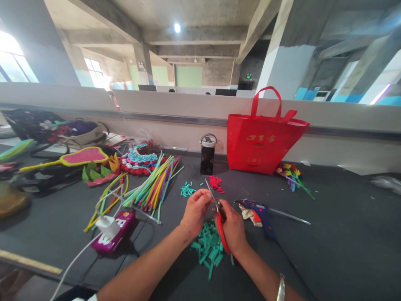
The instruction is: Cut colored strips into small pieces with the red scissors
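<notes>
My right hand is wrapped round the red handles of a pair of scissors, whose blades point up and away from me. Close to those blades, the fingers of my left hand are pinched together; what they hold is too small to make out. Beneath both hands lies a loose heap of green strips. Beyond my fingertips are a small pile of short teal pieces and a small pile of red pieces.
A blue glue gun with a glue stick lies right of my hands. To the left are colourful pipe cleaners and a purple power strip with a white cable. A dark bottle and a red bag stand behind.
</notes>
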Action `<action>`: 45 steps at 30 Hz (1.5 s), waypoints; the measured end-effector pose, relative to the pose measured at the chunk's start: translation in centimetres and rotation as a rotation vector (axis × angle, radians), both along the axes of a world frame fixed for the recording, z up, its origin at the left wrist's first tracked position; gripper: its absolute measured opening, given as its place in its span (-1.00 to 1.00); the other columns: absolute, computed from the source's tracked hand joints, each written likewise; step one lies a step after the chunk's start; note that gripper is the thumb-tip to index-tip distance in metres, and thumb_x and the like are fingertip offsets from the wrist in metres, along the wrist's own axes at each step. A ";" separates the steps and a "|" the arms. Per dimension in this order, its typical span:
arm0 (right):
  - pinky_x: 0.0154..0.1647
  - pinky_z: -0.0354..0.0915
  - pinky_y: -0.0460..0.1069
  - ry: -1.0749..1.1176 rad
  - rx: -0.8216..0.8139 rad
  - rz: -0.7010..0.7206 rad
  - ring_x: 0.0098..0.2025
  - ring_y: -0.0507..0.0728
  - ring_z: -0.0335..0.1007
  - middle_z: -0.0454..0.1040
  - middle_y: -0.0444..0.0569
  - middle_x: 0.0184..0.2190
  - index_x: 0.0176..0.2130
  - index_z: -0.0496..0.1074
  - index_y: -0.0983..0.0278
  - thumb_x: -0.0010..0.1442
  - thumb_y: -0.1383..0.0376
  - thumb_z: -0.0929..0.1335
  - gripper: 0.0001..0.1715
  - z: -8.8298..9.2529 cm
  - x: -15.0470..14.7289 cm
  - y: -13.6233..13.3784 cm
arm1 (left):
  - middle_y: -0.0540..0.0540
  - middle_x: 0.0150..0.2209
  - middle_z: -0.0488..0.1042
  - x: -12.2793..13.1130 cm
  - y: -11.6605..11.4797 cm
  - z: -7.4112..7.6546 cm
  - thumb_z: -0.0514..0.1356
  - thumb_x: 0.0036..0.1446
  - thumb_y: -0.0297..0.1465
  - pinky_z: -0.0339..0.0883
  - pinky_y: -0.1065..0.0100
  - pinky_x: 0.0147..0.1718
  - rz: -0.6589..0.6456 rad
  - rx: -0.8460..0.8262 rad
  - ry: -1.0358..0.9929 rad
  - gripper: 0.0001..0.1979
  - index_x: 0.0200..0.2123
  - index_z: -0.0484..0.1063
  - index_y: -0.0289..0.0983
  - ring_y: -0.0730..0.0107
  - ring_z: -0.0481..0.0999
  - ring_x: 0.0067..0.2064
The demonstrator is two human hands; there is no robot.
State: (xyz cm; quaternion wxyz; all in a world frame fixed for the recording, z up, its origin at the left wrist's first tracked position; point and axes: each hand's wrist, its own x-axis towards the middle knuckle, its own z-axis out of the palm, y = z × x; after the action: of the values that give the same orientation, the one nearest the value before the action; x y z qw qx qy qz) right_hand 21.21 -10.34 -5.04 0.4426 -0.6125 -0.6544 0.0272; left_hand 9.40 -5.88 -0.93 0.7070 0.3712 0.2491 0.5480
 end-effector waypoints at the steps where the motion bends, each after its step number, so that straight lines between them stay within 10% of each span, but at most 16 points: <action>1: -0.24 0.37 -0.01 -0.003 -0.010 0.000 -0.23 0.15 0.51 0.55 0.01 -0.24 -0.05 0.37 0.26 0.15 0.34 0.24 -0.65 0.1 0.0 0.0 | 0.01 -0.49 0.43 0.0 0.0 0.0 0.31 -0.06 -0.39 0.26 0.43 -0.33 -0.002 -0.002 -0.003 -0.88 -0.46 0.44 -0.30 0.49 0.39 -0.42; 14: -0.38 0.29 -0.10 0.120 0.022 0.036 -0.43 0.08 0.45 0.51 -0.10 -0.44 -0.15 0.38 0.25 0.21 0.27 0.22 -0.76 0.7 0.3 0.0 | 0.01 -0.51 0.42 0.0 0.2 -0.3 0.27 -0.04 -0.39 0.24 0.42 -0.30 0.005 0.078 0.066 -0.89 -0.47 0.41 -0.30 0.48 0.37 -0.41; 25: -0.22 0.35 -0.02 0.265 0.143 -0.069 -0.29 0.13 0.51 0.57 0.01 -0.28 -0.13 0.42 0.27 0.24 0.14 0.25 -0.68 0.4 1.9 1.3 | 0.04 -0.57 0.38 -3.5 5.5 -0.8 0.17 -0.08 -0.37 0.13 0.47 -0.51 0.421 0.249 0.852 -0.89 -0.48 0.42 -0.31 0.50 0.30 -0.52; 27: -0.19 0.35 0.00 0.266 0.152 -0.069 -0.28 0.14 0.51 0.57 0.02 -0.27 -0.13 0.43 0.28 0.23 0.14 0.26 -0.68 0.2 2.0 1.5 | 0.03 -0.56 0.41 -4.5 6.9 -1.0 0.15 -0.05 -0.39 0.14 0.47 -0.51 0.414 0.336 1.184 -0.89 -0.45 0.45 -0.30 0.48 0.34 -0.51; 34: -0.17 0.35 0.02 0.275 0.141 -0.053 -0.28 0.15 0.50 0.57 0.01 -0.28 -0.12 0.43 0.27 0.22 0.15 0.26 -0.67 -0.3 2.1 1.7 | -0.03 -0.52 0.49 -7.1 9.4 -2.1 0.19 -0.16 -0.59 0.27 0.39 -0.35 0.328 0.480 1.381 -0.87 -0.53 0.50 -0.29 0.36 0.44 -0.42; 45: -0.15 0.34 0.02 0.252 0.129 -0.061 -0.23 0.16 0.50 0.57 0.03 -0.26 -0.11 0.43 0.28 0.21 0.16 0.27 -0.67 -0.2 2.2 1.8 | -0.20 -0.01 0.49 -4.7 4.4 -3.5 0.04 0.08 -0.57 0.27 0.27 0.03 0.118 0.834 1.472 -0.56 0.05 0.37 -0.29 0.25 0.46 0.00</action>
State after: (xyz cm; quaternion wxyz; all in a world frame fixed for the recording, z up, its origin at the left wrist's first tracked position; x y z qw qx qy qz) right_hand 23.39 -8.56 -5.25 0.5605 -0.5940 -0.5750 0.0484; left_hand 4.66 -1.45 -4.43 0.1398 0.8500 0.4423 0.2496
